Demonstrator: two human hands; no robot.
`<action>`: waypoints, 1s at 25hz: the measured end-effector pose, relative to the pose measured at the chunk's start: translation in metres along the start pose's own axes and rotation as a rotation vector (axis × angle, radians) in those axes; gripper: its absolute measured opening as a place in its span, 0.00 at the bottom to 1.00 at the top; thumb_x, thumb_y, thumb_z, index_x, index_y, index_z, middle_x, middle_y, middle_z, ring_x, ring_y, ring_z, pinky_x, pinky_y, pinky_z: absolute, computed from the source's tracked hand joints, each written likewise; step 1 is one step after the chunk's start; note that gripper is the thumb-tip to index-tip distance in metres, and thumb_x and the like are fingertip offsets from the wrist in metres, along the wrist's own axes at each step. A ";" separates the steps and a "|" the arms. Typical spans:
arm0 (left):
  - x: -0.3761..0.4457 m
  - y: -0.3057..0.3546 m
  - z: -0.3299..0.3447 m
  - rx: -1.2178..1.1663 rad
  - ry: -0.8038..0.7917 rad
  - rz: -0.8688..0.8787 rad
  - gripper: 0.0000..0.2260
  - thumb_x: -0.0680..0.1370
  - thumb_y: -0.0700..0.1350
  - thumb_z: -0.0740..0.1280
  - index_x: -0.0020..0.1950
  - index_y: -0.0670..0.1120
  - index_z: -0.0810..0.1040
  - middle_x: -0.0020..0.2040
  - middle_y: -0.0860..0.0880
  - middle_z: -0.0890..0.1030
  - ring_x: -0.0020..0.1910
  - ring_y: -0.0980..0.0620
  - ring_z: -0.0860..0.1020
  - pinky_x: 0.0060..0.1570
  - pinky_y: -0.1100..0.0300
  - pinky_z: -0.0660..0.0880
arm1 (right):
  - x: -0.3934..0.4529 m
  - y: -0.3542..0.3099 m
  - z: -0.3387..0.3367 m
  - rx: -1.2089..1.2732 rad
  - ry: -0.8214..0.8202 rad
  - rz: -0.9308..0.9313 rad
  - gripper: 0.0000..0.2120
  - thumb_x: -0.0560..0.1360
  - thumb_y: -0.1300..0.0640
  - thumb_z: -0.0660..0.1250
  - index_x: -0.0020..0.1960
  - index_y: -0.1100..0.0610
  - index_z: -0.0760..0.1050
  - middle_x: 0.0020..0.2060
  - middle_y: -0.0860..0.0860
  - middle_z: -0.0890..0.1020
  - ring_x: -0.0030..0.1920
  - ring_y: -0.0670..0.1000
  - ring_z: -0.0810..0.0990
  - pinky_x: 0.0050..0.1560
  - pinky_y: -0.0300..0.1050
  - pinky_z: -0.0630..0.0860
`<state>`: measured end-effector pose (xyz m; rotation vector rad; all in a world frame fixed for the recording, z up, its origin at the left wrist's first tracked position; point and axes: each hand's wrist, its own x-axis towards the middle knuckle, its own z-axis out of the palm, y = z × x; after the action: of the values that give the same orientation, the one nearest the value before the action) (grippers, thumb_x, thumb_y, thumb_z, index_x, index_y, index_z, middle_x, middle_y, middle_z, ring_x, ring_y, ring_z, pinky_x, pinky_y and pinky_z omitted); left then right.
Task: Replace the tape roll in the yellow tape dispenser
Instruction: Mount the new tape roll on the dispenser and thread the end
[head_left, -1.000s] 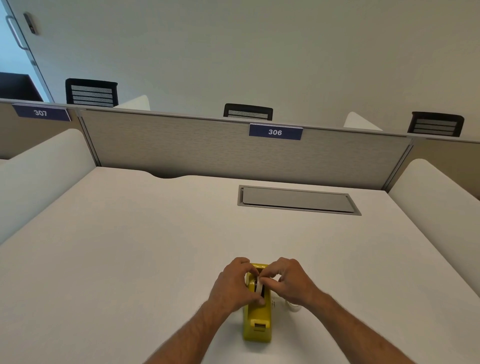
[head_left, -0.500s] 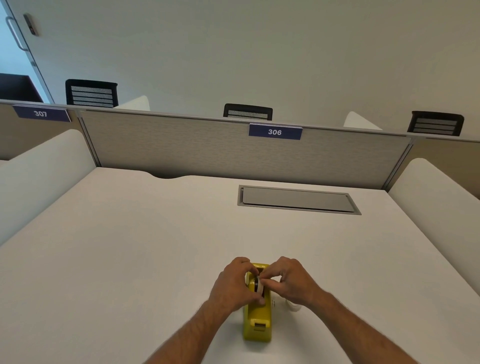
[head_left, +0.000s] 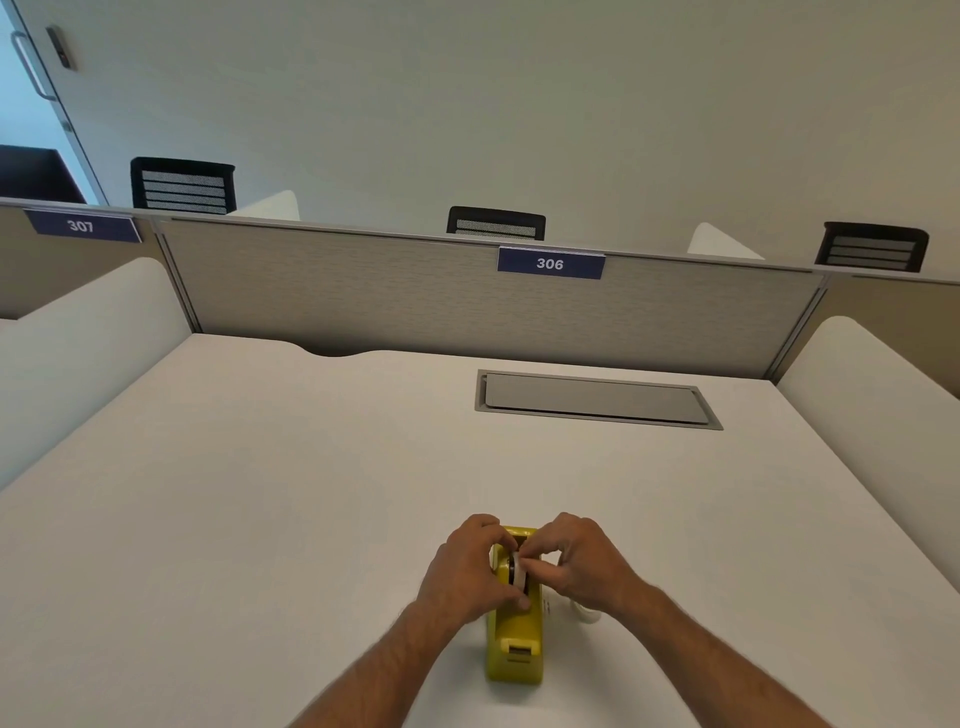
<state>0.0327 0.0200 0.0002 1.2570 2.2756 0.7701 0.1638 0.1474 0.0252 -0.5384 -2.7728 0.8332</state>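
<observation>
Two hands — left hand (head_left: 467, 569), right hand (head_left: 584, 564) — each grip one tape roll (head_left: 521, 570) in one yellow dispenser (head_left: 514, 642).

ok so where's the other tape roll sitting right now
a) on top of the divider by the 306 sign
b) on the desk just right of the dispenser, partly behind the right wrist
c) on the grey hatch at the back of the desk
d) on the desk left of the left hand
b: a pale tape roll lies on the desk beside the yellow tape dispenser, half hidden by the wrist of the right hand.
</observation>
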 end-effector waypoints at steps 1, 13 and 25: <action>0.000 0.000 0.000 -0.002 0.001 0.003 0.29 0.59 0.57 0.82 0.58 0.55 0.79 0.69 0.55 0.71 0.61 0.53 0.74 0.59 0.54 0.79 | 0.000 -0.001 0.000 -0.013 -0.005 -0.001 0.08 0.72 0.49 0.72 0.50 0.48 0.86 0.45 0.43 0.87 0.46 0.46 0.79 0.49 0.49 0.78; 0.000 0.000 0.001 0.001 0.003 0.005 0.29 0.59 0.57 0.82 0.58 0.56 0.79 0.69 0.56 0.71 0.60 0.53 0.74 0.58 0.55 0.79 | 0.000 0.000 0.000 -0.003 -0.006 0.041 0.08 0.73 0.48 0.72 0.50 0.47 0.86 0.45 0.42 0.87 0.46 0.45 0.79 0.49 0.48 0.79; -0.001 0.001 0.000 0.003 0.005 0.001 0.30 0.59 0.57 0.82 0.58 0.56 0.79 0.69 0.56 0.70 0.61 0.53 0.74 0.59 0.54 0.79 | 0.001 0.000 0.001 0.044 -0.001 0.054 0.06 0.75 0.51 0.72 0.50 0.47 0.86 0.45 0.43 0.87 0.47 0.46 0.79 0.50 0.47 0.79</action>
<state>0.0339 0.0199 0.0007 1.2592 2.2811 0.7715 0.1632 0.1477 0.0245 -0.6077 -2.7447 0.9041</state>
